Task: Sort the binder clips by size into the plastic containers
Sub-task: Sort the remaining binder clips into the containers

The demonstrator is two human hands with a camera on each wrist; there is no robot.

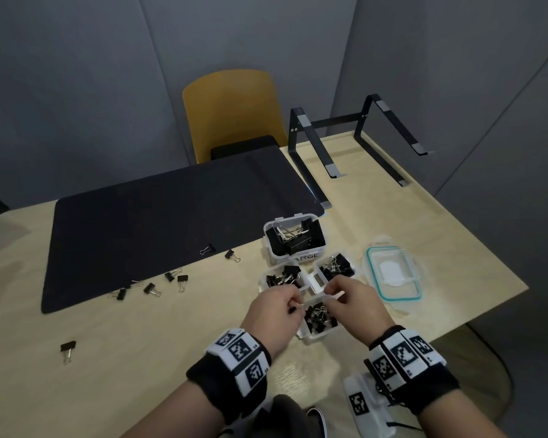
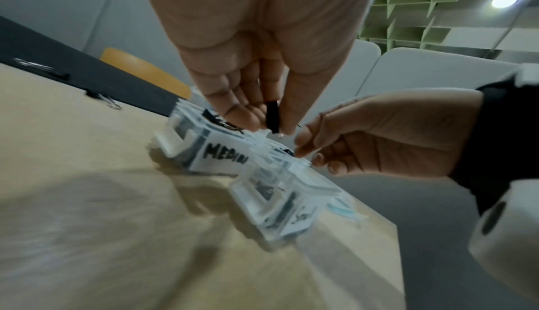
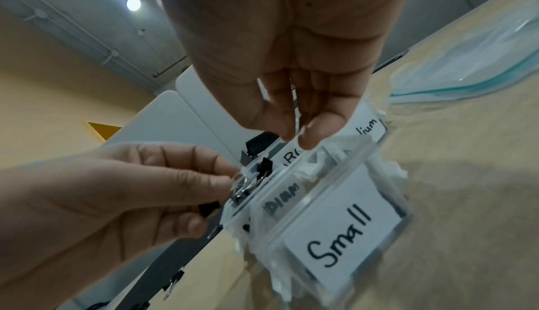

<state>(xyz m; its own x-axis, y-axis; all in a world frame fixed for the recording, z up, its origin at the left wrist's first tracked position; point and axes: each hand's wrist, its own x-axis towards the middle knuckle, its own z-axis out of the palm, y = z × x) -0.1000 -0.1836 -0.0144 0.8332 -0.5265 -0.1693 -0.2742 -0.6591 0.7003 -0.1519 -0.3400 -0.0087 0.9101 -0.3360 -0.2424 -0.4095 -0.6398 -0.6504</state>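
From the head view, 4 clear plastic containers stood clustered on the pale wooden worktop (image 1: 140, 358): the big clear box labelled large (image 1: 295, 238) at the back, 2 middle clear boxes (image 1: 283, 277) side by side before it, and the nearest clear box of small clips (image 1: 318, 317) just under both hands. The left hand (image 1: 274, 312) and right hand (image 1: 353, 300) were close together above that nearest box, each with fingertips drawn in. Several loose black binder clips (image 1: 149, 289) lay along the near edge of a black desk mat (image 1: 159, 216), 1 more black clip (image 1: 67, 348) sat alone well to the left, and a teal-rimmed clear lid (image 1: 393, 273) lay to the right. From the left wrist, the left grip pinched a small black binder clip (image 2: 272, 116) between thumb and fingers, above the box marked medium (image 2: 204, 151), though blur hid the exact spot. From the right wrist, the right grip's thumb and forefinger were pressed together, perhaps on a thin wire handle; I could not tell for sure. The box labelled Small (image 3: 338, 229) stood directly below. The step in hand seemed to be dropping a held clip into its matching box; next, the fingers would need to part squarely over the right opening, then reach left for the loose clips on the mat.
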